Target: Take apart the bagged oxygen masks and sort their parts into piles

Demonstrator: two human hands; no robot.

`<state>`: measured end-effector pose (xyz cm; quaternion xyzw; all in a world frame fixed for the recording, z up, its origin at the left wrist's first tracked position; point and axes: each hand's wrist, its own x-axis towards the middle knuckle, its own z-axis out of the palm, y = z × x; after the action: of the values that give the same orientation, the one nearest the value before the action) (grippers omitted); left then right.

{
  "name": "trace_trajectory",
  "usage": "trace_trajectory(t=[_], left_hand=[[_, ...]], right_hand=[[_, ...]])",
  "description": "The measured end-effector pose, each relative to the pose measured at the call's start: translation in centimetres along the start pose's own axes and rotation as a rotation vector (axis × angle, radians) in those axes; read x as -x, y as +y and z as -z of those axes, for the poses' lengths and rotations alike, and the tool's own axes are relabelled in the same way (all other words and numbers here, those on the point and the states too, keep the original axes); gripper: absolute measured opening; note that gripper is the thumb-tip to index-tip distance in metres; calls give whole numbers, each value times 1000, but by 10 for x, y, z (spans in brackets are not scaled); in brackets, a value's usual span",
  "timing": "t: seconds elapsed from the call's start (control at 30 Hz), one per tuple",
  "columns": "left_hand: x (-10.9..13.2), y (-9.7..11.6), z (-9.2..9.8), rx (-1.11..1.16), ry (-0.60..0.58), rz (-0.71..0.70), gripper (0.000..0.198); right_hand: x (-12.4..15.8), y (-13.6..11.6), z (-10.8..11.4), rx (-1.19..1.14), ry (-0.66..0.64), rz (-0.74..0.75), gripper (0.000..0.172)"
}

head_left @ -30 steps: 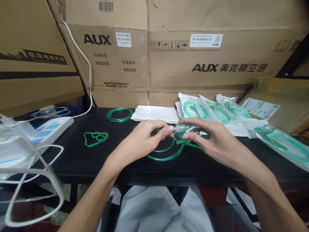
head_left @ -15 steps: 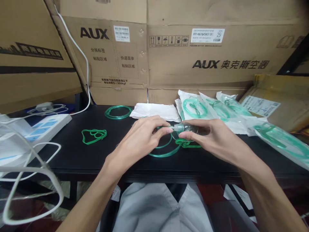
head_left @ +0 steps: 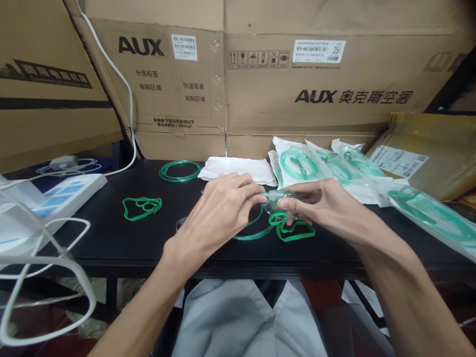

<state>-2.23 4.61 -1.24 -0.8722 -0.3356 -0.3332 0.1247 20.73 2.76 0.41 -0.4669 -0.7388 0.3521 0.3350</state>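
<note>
My left hand [head_left: 219, 210] and my right hand [head_left: 320, 203] meet over the middle of the black table [head_left: 111, 238]. The right hand grips a clear oxygen mask [head_left: 288, 198] by its neck. The left fingers pinch the end of the green tubing [head_left: 256, 230] at the mask's port. The tubing lies in a coil under both hands. A green elastic strap [head_left: 295, 230] hangs from the mask onto the table.
A loose green strap [head_left: 142, 207] and a second tubing coil [head_left: 180, 171] lie at the left. An empty white pouch [head_left: 238, 171] and several sealed mask packs [head_left: 334, 171] lie behind and right. Cardboard boxes [head_left: 297, 84] wall the back; a power strip [head_left: 63, 196] and white cables [head_left: 48, 263] crowd the left.
Both hands have drawn a little nearer together at the mask's port, and the green strap has dropped lower and spread out on the table under the right hand.
</note>
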Motion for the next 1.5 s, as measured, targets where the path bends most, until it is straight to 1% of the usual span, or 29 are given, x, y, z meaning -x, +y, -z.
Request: trace_trajectory(t=[0.13, 0.27, 0.33, 0.47, 0.57, 0.67, 0.87, 1.1, 1.2, 1.3, 1.4, 1.5], left_hand=[[0, -1, -2, -24, 31, 3, 20], [-1, -4, -2, 8, 81, 15, 15], [-1, -5, -3, 52, 79, 33, 15], [-2, -4, -6, 190, 31, 57, 17], [-2, -2, -7, 231, 46, 62, 15], [-2, -1, -6, 238, 51, 72, 12], [0, 0, -8, 227, 65, 46, 13], [-1, 4, -14, 194, 107, 52, 17], [0, 5, -14, 158, 113, 42, 17], [1, 6, -14, 148, 146, 40, 18], [0, 9, -15, 181, 165, 59, 20], [-1, 11, -14, 236, 141, 109, 22]], right_hand=[[-4, 6, -6, -129, -22, -55, 38], [-9, 9, -12, -326, -61, -69, 44], [-10, 9, -12, -358, -72, -76, 46], [-7, 7, -3, -275, -57, -62, 44], [-4, 6, 5, -225, -32, -46, 43], [-3, 6, 7, -133, -22, -57, 42], [-2, 3, 6, -51, -40, -61, 40], [2, -3, 6, -65, -54, -53, 36], [1, -3, 3, -59, -44, -48, 35], [-1, 0, 1, -46, -37, -34, 34], [-2, 1, 0, -12, -31, -11, 35], [0, -1, -1, 10, -11, -6, 34]])
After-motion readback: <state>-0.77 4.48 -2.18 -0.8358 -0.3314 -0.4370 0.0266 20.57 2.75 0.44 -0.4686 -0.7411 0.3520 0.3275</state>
